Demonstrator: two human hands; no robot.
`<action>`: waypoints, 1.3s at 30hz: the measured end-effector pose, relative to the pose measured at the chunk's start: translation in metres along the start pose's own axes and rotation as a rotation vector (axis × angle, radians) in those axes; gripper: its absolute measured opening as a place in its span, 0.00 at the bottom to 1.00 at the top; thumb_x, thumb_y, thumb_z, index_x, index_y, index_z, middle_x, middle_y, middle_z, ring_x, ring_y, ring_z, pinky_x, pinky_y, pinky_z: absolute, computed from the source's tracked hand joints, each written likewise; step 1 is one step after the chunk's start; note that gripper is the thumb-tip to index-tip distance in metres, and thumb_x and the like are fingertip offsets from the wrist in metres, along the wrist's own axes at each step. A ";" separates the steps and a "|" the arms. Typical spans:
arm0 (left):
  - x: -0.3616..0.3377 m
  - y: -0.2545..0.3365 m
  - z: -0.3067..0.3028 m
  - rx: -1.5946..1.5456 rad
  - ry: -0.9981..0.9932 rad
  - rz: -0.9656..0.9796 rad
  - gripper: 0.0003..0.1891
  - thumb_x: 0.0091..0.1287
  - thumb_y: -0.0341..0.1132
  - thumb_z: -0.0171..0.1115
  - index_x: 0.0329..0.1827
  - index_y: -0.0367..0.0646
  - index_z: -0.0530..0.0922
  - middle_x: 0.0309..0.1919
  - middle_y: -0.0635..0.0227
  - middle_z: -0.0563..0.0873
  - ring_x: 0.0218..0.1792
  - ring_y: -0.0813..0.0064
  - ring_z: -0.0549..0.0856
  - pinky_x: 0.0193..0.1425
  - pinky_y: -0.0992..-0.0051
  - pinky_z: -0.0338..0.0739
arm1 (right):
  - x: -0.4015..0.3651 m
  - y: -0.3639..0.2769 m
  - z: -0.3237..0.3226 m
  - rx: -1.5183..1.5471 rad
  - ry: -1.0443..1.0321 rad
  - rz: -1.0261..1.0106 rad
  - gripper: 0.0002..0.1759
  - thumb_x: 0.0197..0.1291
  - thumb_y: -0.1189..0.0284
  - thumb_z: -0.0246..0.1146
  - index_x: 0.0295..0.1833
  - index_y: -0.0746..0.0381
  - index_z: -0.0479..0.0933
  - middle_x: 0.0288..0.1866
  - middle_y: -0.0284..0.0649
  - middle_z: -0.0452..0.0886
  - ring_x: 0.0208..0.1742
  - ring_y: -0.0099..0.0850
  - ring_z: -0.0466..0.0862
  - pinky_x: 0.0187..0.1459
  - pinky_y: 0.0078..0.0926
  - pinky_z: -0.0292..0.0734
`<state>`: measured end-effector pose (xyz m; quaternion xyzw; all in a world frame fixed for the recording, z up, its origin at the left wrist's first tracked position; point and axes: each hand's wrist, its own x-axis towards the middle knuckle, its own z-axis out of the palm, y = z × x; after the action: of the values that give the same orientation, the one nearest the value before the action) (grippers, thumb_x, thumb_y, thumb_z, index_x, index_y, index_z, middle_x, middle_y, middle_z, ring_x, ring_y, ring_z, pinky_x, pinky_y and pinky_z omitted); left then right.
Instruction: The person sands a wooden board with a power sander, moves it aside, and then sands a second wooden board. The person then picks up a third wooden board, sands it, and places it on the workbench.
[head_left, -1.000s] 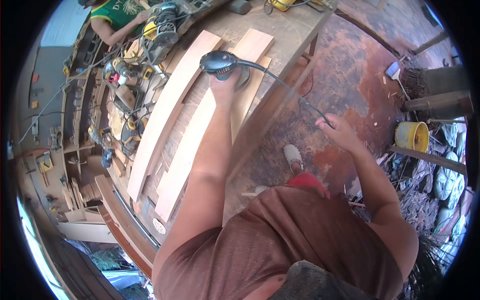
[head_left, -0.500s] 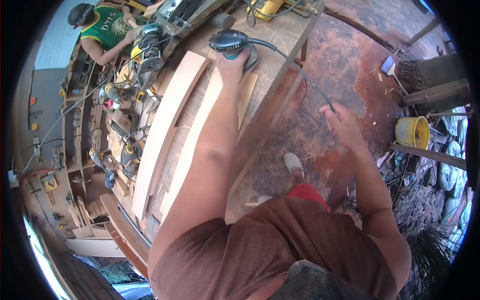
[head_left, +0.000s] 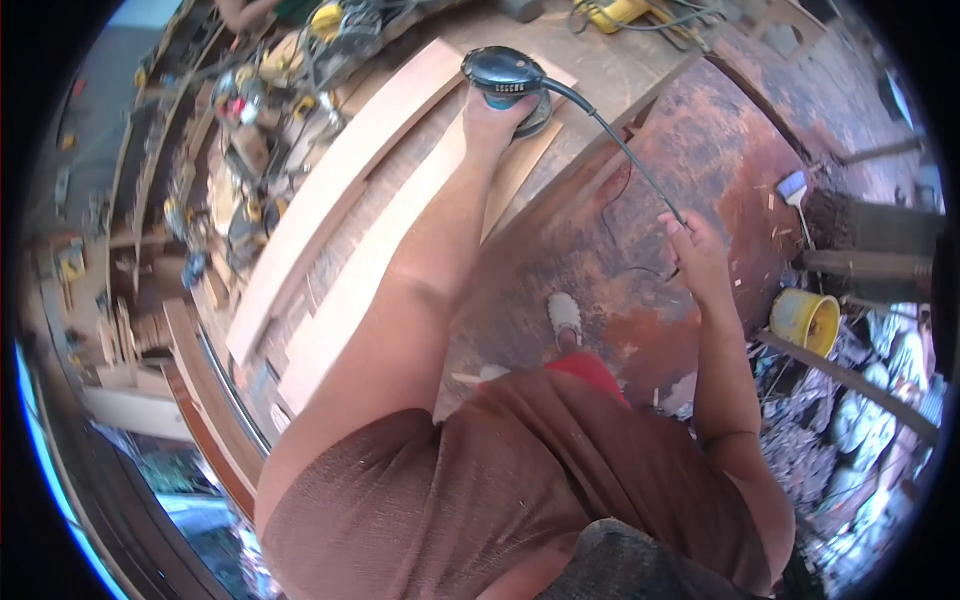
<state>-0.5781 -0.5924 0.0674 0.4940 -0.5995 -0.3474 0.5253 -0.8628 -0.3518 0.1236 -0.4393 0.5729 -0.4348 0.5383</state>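
Observation:
My left hand (head_left: 494,122) is wrapped round a black and blue electric sander (head_left: 503,70), whose round pad lies on a pale wooden board (head_left: 375,245). Away from the bench, my right hand (head_left: 698,255) pinches the sander's dark cord (head_left: 630,150) and holds it up over the floor. Left of the sanded board lies a curved light wooden piece (head_left: 335,180). My left hand and arm hide part of the board.
Several power tools and cords crowd the left side of the workbench (head_left: 590,75), and a yellow tool (head_left: 612,14) lies at its far end. A broom (head_left: 795,195) and a yellow bucket (head_left: 805,320) stand to the right. A person's arm (head_left: 245,12) shows at top left.
My view has turned and shifted, so the bench and tools sit differently and the other person is mostly out of frame. Both hands keep their holds on the sander and cord.

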 end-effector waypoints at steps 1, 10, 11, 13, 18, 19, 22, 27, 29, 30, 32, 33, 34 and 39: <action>-0.012 0.009 -0.011 0.005 0.017 -0.044 0.31 0.48 0.44 0.84 0.54 0.43 0.82 0.49 0.60 0.90 0.52 0.64 0.88 0.59 0.65 0.80 | 0.001 -0.003 0.004 -0.003 -0.001 0.007 0.10 0.76 0.69 0.59 0.52 0.64 0.80 0.25 0.24 0.71 0.26 0.13 0.68 0.29 0.16 0.60; -0.103 0.017 -0.134 0.216 0.174 -0.227 0.38 0.43 0.53 0.85 0.55 0.41 0.82 0.48 0.54 0.90 0.52 0.56 0.89 0.59 0.61 0.81 | 0.029 -0.029 0.070 -0.184 -0.274 -0.086 0.07 0.71 0.75 0.63 0.51 0.65 0.79 0.26 0.21 0.71 0.26 0.11 0.66 0.28 0.15 0.57; -0.114 0.014 -0.148 0.200 0.194 -0.212 0.38 0.42 0.53 0.85 0.54 0.41 0.82 0.48 0.54 0.90 0.52 0.56 0.89 0.59 0.61 0.81 | 0.031 -0.030 0.080 -0.195 -0.318 -0.094 0.07 0.71 0.75 0.63 0.51 0.65 0.79 0.26 0.21 0.71 0.26 0.11 0.66 0.28 0.15 0.57; -0.137 0.015 -0.178 0.241 0.259 -0.233 0.39 0.42 0.53 0.85 0.54 0.38 0.82 0.46 0.52 0.90 0.51 0.55 0.89 0.59 0.61 0.81 | 0.033 -0.032 0.100 -0.249 -0.389 -0.091 0.07 0.70 0.75 0.64 0.50 0.65 0.79 0.26 0.21 0.70 0.27 0.11 0.65 0.28 0.15 0.56; -0.197 0.015 -0.254 0.271 0.418 -0.246 0.40 0.42 0.54 0.86 0.54 0.37 0.82 0.47 0.51 0.88 0.52 0.53 0.88 0.59 0.61 0.81 | 0.025 -0.043 0.165 -0.356 -0.593 -0.144 0.07 0.71 0.75 0.64 0.50 0.65 0.79 0.26 0.20 0.70 0.27 0.11 0.64 0.28 0.15 0.57; -0.209 0.010 -0.268 0.290 0.459 -0.250 0.41 0.42 0.54 0.86 0.55 0.37 0.81 0.49 0.50 0.88 0.54 0.53 0.87 0.61 0.61 0.81 | 0.021 -0.044 0.181 -0.371 -0.620 -0.165 0.07 0.71 0.75 0.64 0.50 0.65 0.79 0.26 0.20 0.69 0.27 0.11 0.64 0.28 0.15 0.57; -0.246 0.015 -0.315 0.330 0.514 -0.300 0.44 0.42 0.55 0.86 0.59 0.38 0.80 0.53 0.50 0.86 0.58 0.53 0.85 0.65 0.60 0.79 | 0.003 -0.050 0.228 -0.360 -0.714 -0.105 0.07 0.71 0.75 0.64 0.51 0.66 0.79 0.26 0.20 0.69 0.27 0.11 0.63 0.28 0.15 0.57; -0.307 0.019 -0.387 0.401 0.625 -0.320 0.41 0.45 0.50 0.86 0.60 0.39 0.79 0.53 0.57 0.88 0.57 0.62 0.87 0.64 0.65 0.80 | -0.029 -0.052 0.306 -0.431 -0.833 -0.121 0.07 0.72 0.75 0.63 0.51 0.65 0.79 0.27 0.20 0.69 0.27 0.11 0.63 0.28 0.14 0.57; -0.329 0.018 -0.415 0.372 0.666 -0.319 0.41 0.43 0.53 0.86 0.58 0.39 0.80 0.52 0.54 0.88 0.57 0.57 0.86 0.64 0.62 0.80 | -0.037 -0.047 0.332 -0.430 -0.877 -0.144 0.06 0.72 0.74 0.63 0.50 0.65 0.79 0.26 0.19 0.69 0.27 0.10 0.62 0.28 0.15 0.56; -0.340 0.020 -0.427 0.345 0.686 -0.314 0.42 0.40 0.55 0.86 0.56 0.38 0.82 0.52 0.50 0.87 0.57 0.52 0.85 0.64 0.59 0.79 | -0.043 -0.046 0.344 -0.440 -0.889 -0.149 0.06 0.72 0.74 0.63 0.50 0.65 0.79 0.26 0.19 0.69 0.27 0.10 0.62 0.28 0.15 0.56; -0.362 0.023 -0.452 0.362 0.727 -0.323 0.42 0.40 0.55 0.86 0.55 0.38 0.82 0.52 0.50 0.87 0.57 0.52 0.85 0.64 0.59 0.79 | -0.056 -0.046 0.372 -0.445 -0.921 -0.167 0.07 0.72 0.74 0.63 0.51 0.65 0.79 0.26 0.19 0.68 0.26 0.10 0.62 0.28 0.15 0.56; -0.372 0.024 -0.463 0.381 0.749 -0.333 0.41 0.39 0.55 0.86 0.55 0.39 0.82 0.52 0.50 0.87 0.57 0.52 0.85 0.64 0.58 0.79 | -0.063 -0.046 0.385 -0.453 -0.931 -0.172 0.07 0.72 0.74 0.63 0.51 0.65 0.79 0.26 0.19 0.68 0.26 0.10 0.62 0.28 0.15 0.56; -0.383 0.024 -0.474 0.377 0.761 -0.335 0.41 0.39 0.55 0.86 0.55 0.39 0.82 0.52 0.50 0.87 0.57 0.52 0.85 0.64 0.58 0.79 | -0.070 -0.045 0.398 -0.451 -0.948 -0.151 0.07 0.72 0.74 0.63 0.51 0.65 0.80 0.26 0.19 0.68 0.26 0.11 0.61 0.28 0.15 0.56; -0.427 0.017 -0.534 0.550 0.789 -0.334 0.41 0.44 0.52 0.86 0.59 0.39 0.80 0.52 0.55 0.88 0.55 0.58 0.87 0.62 0.63 0.80 | -0.102 -0.042 0.459 -0.507 -0.990 -0.184 0.07 0.73 0.73 0.63 0.50 0.64 0.80 0.26 0.19 0.68 0.26 0.11 0.61 0.27 0.16 0.55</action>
<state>-0.0792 -0.1246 0.0718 0.7966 -0.3376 -0.0428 0.4997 -0.3995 -0.2737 0.1686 -0.7545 0.2981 -0.0707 0.5804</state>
